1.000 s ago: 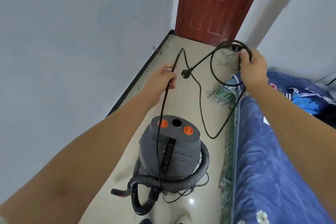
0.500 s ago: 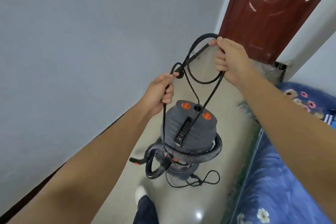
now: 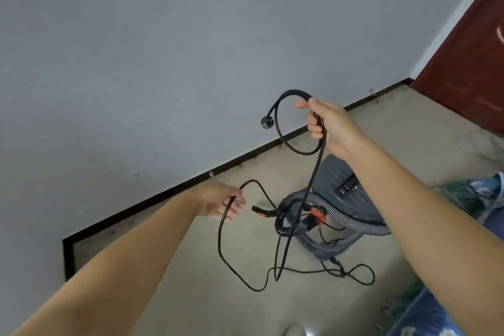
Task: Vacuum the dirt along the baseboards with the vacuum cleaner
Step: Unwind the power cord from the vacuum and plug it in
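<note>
Beyond my fingers a grey wall [image 3: 163, 49]; a red door [image 3: 469, 63] far right; blue floral bedding [image 3: 425, 314] below my right arm.

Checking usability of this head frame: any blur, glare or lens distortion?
Head view: wide-angle bending curves the baseboard; the plug and door look soft; a small glare spot on the floor; light is even, and both hands and the cord read clearly.

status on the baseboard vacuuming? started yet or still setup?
Setup only. Both hands hold the power cord: right hand grips a loop with the plug dangling free, left hand holds a lower stretch. The hose lies wrapped around the vacuum cleaner. Dirt specks along the baseboard are untouched. Left: plug in, unwrap hose, vacuum.
</note>
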`<state>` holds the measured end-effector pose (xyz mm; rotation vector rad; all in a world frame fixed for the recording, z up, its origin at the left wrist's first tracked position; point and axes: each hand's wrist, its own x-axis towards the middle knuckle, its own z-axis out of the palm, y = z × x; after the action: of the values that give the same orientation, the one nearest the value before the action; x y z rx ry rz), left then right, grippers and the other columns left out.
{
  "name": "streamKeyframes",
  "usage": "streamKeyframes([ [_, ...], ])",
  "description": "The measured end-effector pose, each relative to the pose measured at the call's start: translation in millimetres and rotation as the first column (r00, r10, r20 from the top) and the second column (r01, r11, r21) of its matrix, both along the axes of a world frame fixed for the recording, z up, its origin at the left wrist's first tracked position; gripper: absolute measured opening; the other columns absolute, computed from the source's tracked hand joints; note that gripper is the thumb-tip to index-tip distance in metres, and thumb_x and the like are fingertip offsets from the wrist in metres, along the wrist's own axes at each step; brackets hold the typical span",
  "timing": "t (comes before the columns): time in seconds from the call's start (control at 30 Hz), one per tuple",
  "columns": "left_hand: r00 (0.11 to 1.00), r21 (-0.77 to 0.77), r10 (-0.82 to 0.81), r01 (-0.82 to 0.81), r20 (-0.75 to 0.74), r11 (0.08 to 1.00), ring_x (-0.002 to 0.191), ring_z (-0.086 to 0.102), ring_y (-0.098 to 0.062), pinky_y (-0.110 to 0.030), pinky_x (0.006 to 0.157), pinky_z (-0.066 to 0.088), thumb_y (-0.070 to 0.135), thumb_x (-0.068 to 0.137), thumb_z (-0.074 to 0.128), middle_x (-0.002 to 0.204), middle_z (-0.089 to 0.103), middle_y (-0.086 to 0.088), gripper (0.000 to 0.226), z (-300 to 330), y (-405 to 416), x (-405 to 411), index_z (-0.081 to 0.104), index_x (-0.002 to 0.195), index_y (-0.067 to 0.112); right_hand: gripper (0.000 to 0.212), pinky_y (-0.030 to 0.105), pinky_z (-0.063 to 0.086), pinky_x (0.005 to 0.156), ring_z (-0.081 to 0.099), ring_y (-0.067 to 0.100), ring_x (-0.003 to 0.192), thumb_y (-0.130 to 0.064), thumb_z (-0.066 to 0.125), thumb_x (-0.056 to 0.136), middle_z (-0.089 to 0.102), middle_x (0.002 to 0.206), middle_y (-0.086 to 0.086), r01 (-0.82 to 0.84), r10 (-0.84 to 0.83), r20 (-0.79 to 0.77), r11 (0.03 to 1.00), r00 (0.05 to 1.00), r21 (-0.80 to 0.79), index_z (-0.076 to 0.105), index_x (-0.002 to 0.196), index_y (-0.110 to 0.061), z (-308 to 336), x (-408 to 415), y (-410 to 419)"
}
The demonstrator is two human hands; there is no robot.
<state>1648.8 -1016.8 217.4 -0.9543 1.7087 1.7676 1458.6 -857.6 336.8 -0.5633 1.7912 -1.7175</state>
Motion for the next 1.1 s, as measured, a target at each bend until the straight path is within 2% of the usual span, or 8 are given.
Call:
streamKeyframes([
  [0.13,0.982,-0.099,0.051,-0.033,0.181,0.995,0.101,0.062,-0.021,-0.036,0.096,0.048,0.032,0.100,0.046,0.115,0.065,-0.010,0.039,-34.7,-30.8,91.6,0.053,0.128,0.007,0.026,0.023,0.034,0.054,0.039,0.011,0.056,-0.019,0.039,0.105,0.047,0.061,-0.002,-0.120,0.117,0.074,0.992,0.990,0.038,0.064,0.102,-0.013,-34.5,63.7,-56.3],
  [0.27,0.928,0.014,0.371,-0.371,-0.019,0.929,0.130,0.046,-0.022,-0.035,0.110,0.036,0.037,0.100,0.043,0.142,0.047,-0.011,0.051,-38.0,-60.7,133.6,0.041,0.141,0.006,0.027,0.023,0.039,0.054,0.042,0.012,0.058,-0.015,0.039,0.105,0.047,0.065,0.000,-0.267,0.258,0.110,0.961,0.960,0.077,0.065,0.102,-0.013,-65.4,117.0,-98.8],
  [0.5,0.399,0.657,0.917,-0.684,-0.027,0.317,0.133,0.043,-0.029,-0.040,0.110,0.033,0.039,0.103,0.032,0.142,0.045,-0.021,0.062,8.5,-113.4,123.5,0.026,0.144,-0.006,0.024,0.021,0.047,0.065,0.054,0.012,0.066,-0.009,0.042,0.103,0.055,0.069,0.002,-0.543,0.519,0.160,0.808,0.840,0.230,0.066,0.096,-0.009,-84.4,169.4,-136.2],
  [0.6,0.279,0.702,0.960,-0.687,0.016,0.188,0.099,0.063,-0.027,-0.039,0.086,0.049,0.031,0.103,0.040,0.107,0.062,-0.018,0.038,14.4,-122.5,123.9,0.047,0.118,-0.003,0.020,0.022,0.053,0.077,0.067,0.015,0.083,-0.011,0.045,0.102,0.069,0.086,0.005,-0.648,0.601,0.243,0.693,0.762,0.317,0.065,0.100,-0.009,-87.9,176.0,-137.5],
  [0.7,0.316,0.609,0.948,-0.745,-0.037,0.272,0.061,0.062,-0.021,-0.032,0.056,0.056,0.015,0.103,0.038,0.070,0.060,-0.011,0.027,17.0,-124.6,119.7,0.051,0.084,0.001,0.020,0.023,0.052,0.083,0.067,0.009,0.104,-0.020,0.046,0.102,0.072,0.111,0.002,-0.736,0.677,0.309,0.540,0.668,0.408,0.066,0.104,-0.017,-91.4,174.3,-135.8],
  [0.87,0.587,0.178,0.780,-0.762,-0.217,0.623,0.052,0.067,-0.022,-0.031,0.049,0.058,0.002,0.101,0.030,0.085,0.065,-0.016,0.014,32.2,-130.7,117.6,0.041,0.107,0.005,0.023,0.020,0.053,0.065,0.065,0.013,0.077,-0.017,0.038,0.104,0.068,0.086,0.004,-0.481,0.669,0.076,0.446,0.740,0.755,0.059,0.105,-0.008,-99.0,144.7,-133.3],
  [0.97,0.596,0.130,0.753,-0.753,-0.280,0.645,0.056,0.067,-0.023,-0.031,0.049,0.057,0.003,0.100,0.031,0.085,0.062,-0.015,0.019,37.9,-145.4,122.0,0.044,0.113,0.005,0.020,0.018,0.040,0.063,0.053,0.018,0.085,-0.017,0.036,0.104,0.054,0.093,0.001,-0.128,0.837,-0.082,0.178,0.541,0.976,0.055,0.105,-0.012,-97.5,107.8,-127.8],
  [1.1,0.559,0.211,0.754,-0.737,-0.345,0.642,0.048,0.062,-0.019,-0.031,0.052,0.057,0.004,0.101,0.034,0.079,0.056,-0.012,0.018,48.1,-151.8,122.7,0.049,0.110,0.006,0.033,0.028,0.046,0.090,0.056,0.022,0.101,-0.003,0.042,0.096,0.057,0.111,0.005,0.264,0.890,0.097,-0.234,0.446,0.935,0.059,0.124,-0.004,-84.9,69.5,-119.5],
])
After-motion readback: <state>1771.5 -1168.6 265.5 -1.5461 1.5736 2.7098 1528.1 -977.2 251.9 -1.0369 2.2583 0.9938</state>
